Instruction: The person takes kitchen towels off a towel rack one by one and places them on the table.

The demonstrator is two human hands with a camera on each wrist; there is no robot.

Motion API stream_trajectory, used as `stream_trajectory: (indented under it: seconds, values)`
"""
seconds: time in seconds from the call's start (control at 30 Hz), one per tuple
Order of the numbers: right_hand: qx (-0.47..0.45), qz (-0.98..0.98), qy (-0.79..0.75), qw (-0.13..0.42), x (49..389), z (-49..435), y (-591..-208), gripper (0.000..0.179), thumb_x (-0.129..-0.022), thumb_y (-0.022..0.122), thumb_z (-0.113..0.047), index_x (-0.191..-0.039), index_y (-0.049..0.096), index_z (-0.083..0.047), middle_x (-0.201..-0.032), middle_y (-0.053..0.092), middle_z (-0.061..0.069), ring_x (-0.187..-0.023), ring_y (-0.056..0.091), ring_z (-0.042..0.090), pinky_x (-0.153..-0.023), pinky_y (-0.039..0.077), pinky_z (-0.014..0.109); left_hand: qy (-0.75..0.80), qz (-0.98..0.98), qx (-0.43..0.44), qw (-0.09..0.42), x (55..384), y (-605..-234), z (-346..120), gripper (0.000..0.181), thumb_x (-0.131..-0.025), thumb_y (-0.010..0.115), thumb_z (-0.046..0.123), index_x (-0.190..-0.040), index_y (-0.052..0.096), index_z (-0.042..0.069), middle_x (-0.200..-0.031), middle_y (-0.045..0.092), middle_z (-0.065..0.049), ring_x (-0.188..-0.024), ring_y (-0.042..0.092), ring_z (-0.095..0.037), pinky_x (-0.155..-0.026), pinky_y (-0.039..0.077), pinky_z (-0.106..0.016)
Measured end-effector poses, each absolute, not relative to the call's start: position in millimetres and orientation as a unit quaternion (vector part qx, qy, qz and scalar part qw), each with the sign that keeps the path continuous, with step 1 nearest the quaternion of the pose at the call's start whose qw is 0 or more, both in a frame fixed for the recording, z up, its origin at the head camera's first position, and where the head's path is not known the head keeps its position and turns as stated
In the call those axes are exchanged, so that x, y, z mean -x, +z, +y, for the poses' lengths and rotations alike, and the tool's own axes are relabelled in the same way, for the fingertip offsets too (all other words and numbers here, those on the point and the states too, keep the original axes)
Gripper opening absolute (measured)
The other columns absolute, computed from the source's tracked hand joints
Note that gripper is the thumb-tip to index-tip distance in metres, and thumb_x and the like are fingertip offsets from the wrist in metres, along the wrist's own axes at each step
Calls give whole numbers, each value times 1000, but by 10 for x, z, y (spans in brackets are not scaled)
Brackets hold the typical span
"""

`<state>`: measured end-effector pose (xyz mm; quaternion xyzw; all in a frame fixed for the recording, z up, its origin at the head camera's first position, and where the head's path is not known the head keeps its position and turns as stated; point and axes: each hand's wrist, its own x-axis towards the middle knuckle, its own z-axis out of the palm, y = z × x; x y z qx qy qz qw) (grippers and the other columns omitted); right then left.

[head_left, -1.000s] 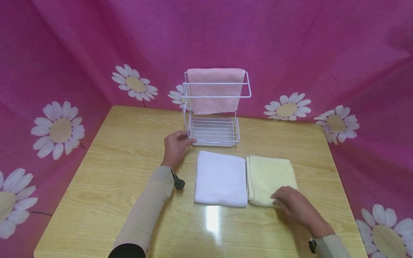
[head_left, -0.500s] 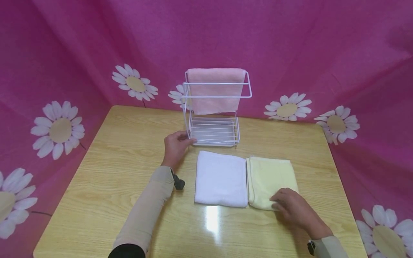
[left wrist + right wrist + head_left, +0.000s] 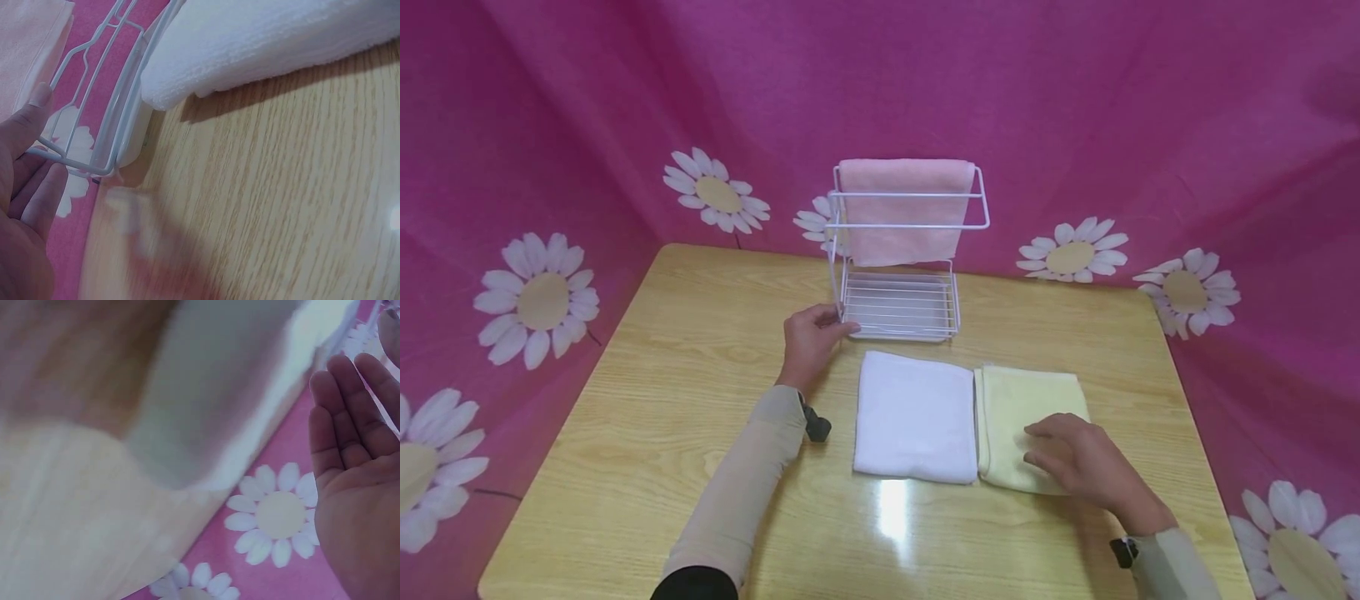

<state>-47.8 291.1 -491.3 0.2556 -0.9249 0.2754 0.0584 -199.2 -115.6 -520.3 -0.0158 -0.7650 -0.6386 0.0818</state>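
Observation:
A white wire rack point(image 3: 898, 310) stands at the back of the table, a pink towel point(image 3: 904, 177) draped over its rear top bar. My left hand point(image 3: 809, 342) pinches the front left corner of its base; in the left wrist view, thumb and fingers sit on either side of the wire. In front of the rack lies a folded white towel point(image 3: 916, 418), with a folded yellow towel point(image 3: 1026, 400) beside it on the right. Over the yellow towel's lower right part is my right hand point(image 3: 1078, 462), fingers parted from the thumb and holding nothing.
The wooden table point(image 3: 647, 400) carries the rack and both folded towels. A pink cloth backdrop point(image 3: 910, 75) with white daisies hangs around its back and sides. Both rails at the rack's upper front are bare.
My right hand has let go of the yellow towel's near edge and risen slightly, its fingers spreading. That edge shifted a little toward me. My left hand stays on the rack.

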Motion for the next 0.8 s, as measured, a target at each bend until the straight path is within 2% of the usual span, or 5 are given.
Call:
stream_trajectory:
  seconds: [0.23,0.3,0.47,0.7,0.8]
  values:
    - [-257,-909,316,84,724,2761,-4676,30,-77,87,-5,-105,76,-7,-101,74,1,-94,70,21,-86,49,13,-640,-764,16,78,1988,-5203,-1160,32,-79,87,10,-107,75,0,-105,72,-24,-93,73,-22,-79,61,-27]
    - [-253,-909,319,86,793,2701,-4600,30,-78,86,-7,-106,76,-9,-102,75,1,-95,70,21,-86,51,16,-636,-767,15,78,1984,-5211,-1164,34,-79,88,11,-108,75,-2,-105,72,-23,-93,73,-22,-80,61,-27]
    - [-249,-912,312,91,1000,2553,-4320,32,-82,85,-12,-111,75,-8,-108,74,3,-101,69,21,-86,58,40,-637,-767,17,76,1975,-5247,-1175,39,-79,87,12,-110,72,-6,-106,72,-23,-93,72,-22,-79,61,-27]
    - [-309,-880,325,152,1373,2365,-3815,37,-79,86,-5,-113,75,-5,-108,74,5,-102,69,23,-91,48,15,-639,-765,19,79,1992,-5232,-1166,38,-80,87,11,-110,72,-7,-106,72,-24,-93,73,-23,-78,61,-26]
    - [-329,-869,326,174,1524,2281,-3584,38,-77,86,-3,-113,75,-3,-108,75,7,-103,69,26,-96,48,18,-633,-770,18,79,2005,-5223,-1168,38,-79,87,11,-109,72,-7,-105,72,-23,-93,72,-23,-80,61,-27]
